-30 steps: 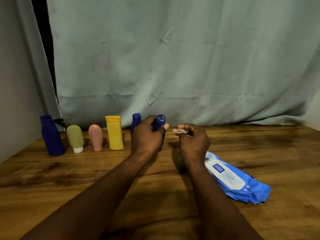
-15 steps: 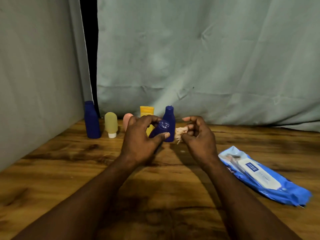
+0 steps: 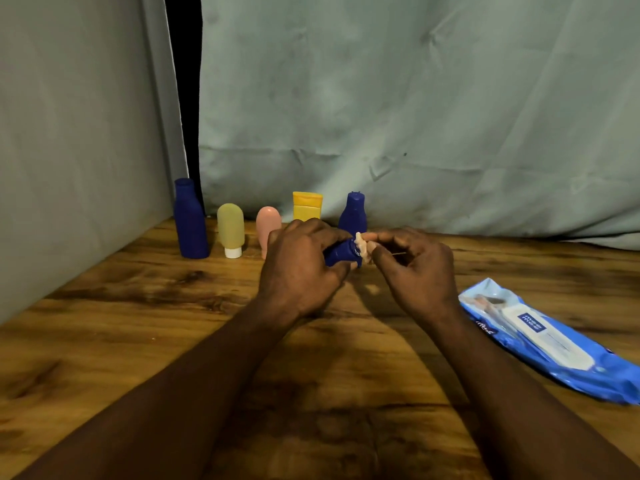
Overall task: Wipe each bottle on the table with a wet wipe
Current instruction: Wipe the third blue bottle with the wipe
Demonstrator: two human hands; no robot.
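The left hand (image 3: 301, 268) holds a small dark blue bottle (image 3: 341, 252) on its side, above the wooden surface (image 3: 138, 341). Its grip is closed around the body of the bottle, and the end of the bottle points to the right. The right hand (image 3: 415, 268) pinches a crumpled wet wipe (image 3: 362, 242) in its grip and presses it against this end. Behind the hands five more bottles stand upright in a row near the curtain (image 3: 415, 116): a tall navy bottle (image 3: 189, 220), a yellow-green tube (image 3: 231, 228), a pink tube (image 3: 267, 220), a yellow bottle (image 3: 307, 206) and a capped navy bottle (image 3: 353, 214). The left hand partly hides the pink tube and the yellow bottle. A blue pack of wipes (image 3: 554, 341) lies flat on the surface at the right, well apart from the hands.
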